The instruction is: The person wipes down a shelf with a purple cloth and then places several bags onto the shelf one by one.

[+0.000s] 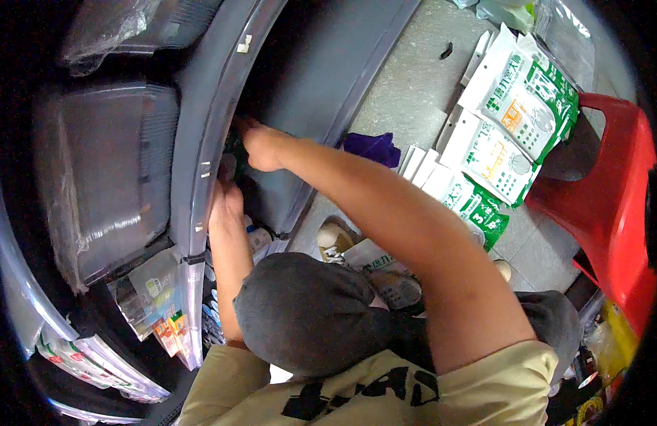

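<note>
Both my hands reach into the dark gap between a grey upper shelf (pixel 211 122) and the grey lower shelf board (pixel 317 80). My right hand (pixel 264 146) is bent inward, its fingertips lost in shadow under the upper shelf's edge. Just below it, my left hand (pixel 228 199) points up with its fingers mostly hidden behind that edge. A dark, partly green thing (pixel 232 152) shows dimly between the hands. Whether either hand grips it cannot be made out.
Several white-and-green printed bags (pixel 501 157) lie overlapping on the grey tiled floor (pixel 413 80), beside a red plastic stool (pixel 621 207). A purple cloth (pixel 373 149) rests by the shelf. Stacked, film-wrapped plastic containers (pixel 104 175) fill the upper shelf. Another printed bag (pixel 392 277) sits near my knees.
</note>
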`<state>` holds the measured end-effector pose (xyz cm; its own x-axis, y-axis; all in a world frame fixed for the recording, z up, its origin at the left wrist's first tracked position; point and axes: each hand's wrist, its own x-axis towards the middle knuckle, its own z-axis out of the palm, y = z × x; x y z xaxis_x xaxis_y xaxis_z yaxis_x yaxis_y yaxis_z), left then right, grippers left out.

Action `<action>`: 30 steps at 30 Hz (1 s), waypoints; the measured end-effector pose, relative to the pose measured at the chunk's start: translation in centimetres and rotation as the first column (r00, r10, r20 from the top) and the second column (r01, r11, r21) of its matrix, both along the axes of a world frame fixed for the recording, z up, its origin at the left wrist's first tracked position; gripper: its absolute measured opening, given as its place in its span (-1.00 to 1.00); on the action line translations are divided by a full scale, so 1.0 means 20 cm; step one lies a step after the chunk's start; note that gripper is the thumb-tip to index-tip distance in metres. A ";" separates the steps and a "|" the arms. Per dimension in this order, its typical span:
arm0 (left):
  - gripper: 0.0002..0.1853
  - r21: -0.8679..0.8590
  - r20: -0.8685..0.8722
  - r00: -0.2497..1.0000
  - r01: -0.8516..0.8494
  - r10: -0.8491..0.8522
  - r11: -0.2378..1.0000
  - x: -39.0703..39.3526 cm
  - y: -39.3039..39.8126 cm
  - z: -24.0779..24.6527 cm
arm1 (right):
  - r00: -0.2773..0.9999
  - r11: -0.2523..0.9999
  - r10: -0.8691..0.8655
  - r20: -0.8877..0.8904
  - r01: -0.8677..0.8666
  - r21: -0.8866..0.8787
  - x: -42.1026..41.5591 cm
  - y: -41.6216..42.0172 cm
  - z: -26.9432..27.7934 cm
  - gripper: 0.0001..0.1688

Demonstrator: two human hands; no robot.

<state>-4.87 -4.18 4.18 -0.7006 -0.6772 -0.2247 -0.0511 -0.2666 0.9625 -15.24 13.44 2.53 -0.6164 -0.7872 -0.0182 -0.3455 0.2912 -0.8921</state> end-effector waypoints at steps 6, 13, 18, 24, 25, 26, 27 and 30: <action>-0.55 -0.217 0.026 0.988 -0.141 0.150 0.966 0.09 0.07 -0.10 | 0.991 0.996 0.060 -0.118 -0.052 0.075 -0.27 0.57 0.28 -0.30; -0.61 -0.061 0.187 0.982 0.051 -0.038 0.997 0.09 0.59 0.16 | 0.991 0.903 -0.076 0.111 0.021 0.429 -0.03 1.66 0.27 -0.65; -0.72 0.027 0.180 0.798 0.580 -0.575 0.814 0.17 0.82 0.15 | 0.981 0.747 -0.145 0.127 0.024 0.664 0.41 2.01 -0.03 -0.50; -0.71 0.044 0.270 0.609 0.766 -0.746 0.641 0.18 0.89 0.11 | 0.967 0.665 -0.255 -0.022 0.192 0.721 0.67 1.97 -0.05 -0.25; -0.71 0.028 0.268 0.624 0.756 -0.734 0.654 0.18 0.88 0.12 | 0.974 0.640 -0.227 -0.027 0.170 0.749 0.69 1.96 -0.05 -0.23; -0.71 0.060 0.272 0.652 0.723 -0.708 0.688 0.19 0.88 0.12 | 0.974 0.631 -0.220 -0.052 0.183 0.754 0.71 1.96 -0.06 -0.22; -0.71 0.087 0.281 0.683 0.682 -0.674 0.727 0.20 0.88 0.12 | 0.975 0.627 -0.206 -0.077 0.192 0.755 0.72 1.97 -0.08 -0.20; -0.73 0.114 0.261 0.702 0.659 -0.662 0.743 0.23 0.86 0.09 | 0.973 0.686 -0.232 0.018 0.151 0.711 0.72 2.03 -0.12 -0.33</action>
<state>-0.19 12.97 6.07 -0.8776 -0.0601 -0.4757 -0.4711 -0.0758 0.8788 -0.83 54.08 0.09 -0.7151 -0.3847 -0.5836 -0.1341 0.8949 -0.4257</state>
